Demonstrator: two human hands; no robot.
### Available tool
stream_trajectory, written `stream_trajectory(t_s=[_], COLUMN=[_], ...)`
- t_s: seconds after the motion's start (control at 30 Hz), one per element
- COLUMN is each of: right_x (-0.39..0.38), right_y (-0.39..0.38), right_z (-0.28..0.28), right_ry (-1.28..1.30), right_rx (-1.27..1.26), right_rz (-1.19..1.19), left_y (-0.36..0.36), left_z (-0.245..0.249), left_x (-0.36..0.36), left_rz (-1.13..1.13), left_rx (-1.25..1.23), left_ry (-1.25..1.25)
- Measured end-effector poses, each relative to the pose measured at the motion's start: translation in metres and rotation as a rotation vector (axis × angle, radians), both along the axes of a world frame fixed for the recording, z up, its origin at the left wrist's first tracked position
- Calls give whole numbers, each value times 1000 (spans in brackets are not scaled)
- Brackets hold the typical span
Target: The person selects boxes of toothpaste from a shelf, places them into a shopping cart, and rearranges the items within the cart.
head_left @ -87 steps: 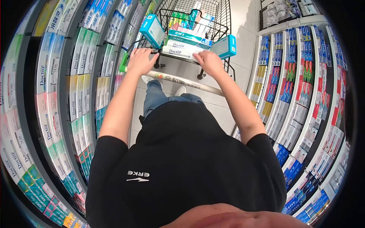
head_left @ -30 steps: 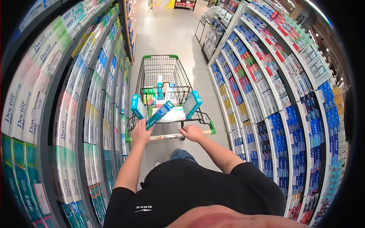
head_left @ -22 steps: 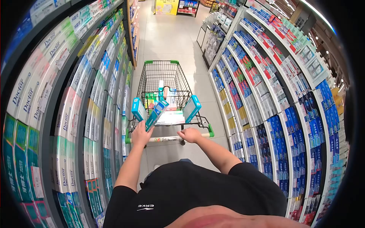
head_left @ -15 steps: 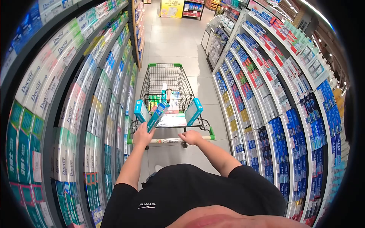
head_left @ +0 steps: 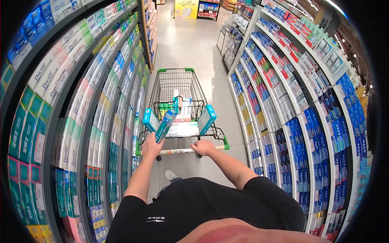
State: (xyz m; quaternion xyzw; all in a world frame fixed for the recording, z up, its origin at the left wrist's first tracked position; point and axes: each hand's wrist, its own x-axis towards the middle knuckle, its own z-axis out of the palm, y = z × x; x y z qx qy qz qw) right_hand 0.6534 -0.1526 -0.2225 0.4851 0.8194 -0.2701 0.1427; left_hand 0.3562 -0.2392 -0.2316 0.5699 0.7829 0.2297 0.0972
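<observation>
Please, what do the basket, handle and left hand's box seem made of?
Basket: probably dark coated metal; thin wires form an open grid.
Handle: pale, smooth, perhaps plastic; printed bar with green ends.
Box: likely cardboard with slight gloss; flat printed faces.

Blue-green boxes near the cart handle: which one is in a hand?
The slim slanted box, held in the left hand. The left box and the right box are wider.

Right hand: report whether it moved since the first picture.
Yes: against the cart, the right hand went back from the white boxes to the handlebar.
</observation>
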Motion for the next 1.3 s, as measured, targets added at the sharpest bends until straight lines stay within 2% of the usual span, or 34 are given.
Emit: stream_trajectory(t_s=[0.13, 0.27, 0.33, 0.5, 0.7, 0.83, 0.97, 1.1, 1.17, 1.3], right_x=[17, 32, 38, 49, 59, 68, 66, 63, 59, 61], right_y=[-23, -45, -59, -89, -123, -141, -163, -192, -208, -232], right_z=[-10, -16, -12, -16, -10, -13, -30, -17, -11, -17], right_ry=[43, 53, 46, 74, 26, 39, 95, 58, 68, 69], right_rx=[63, 62, 53, 114, 55, 48, 97, 114, 145, 159], right_rz=[-14, -30, -42, -14, 20, 4, -7, 54, -22, 2], left_y=[-27, -52, -65, -97, -133, -153, -183, -205, -217, -245], left_z=[-4, -4, -9, -6, -5, -25, -4, -23, -29, -17], left_x=[17, 31, 37, 51, 62, 64, 61, 57, 56, 51], left_rz=[20, 41, 35, 72, 92, 59, 73, 9, 37, 45], left_rx=[78, 10, 88, 62, 65, 122, -6, 161, 172, 206], left_ry=[18, 7, 59, 47, 36, 25, -75, -123, -91, -228])
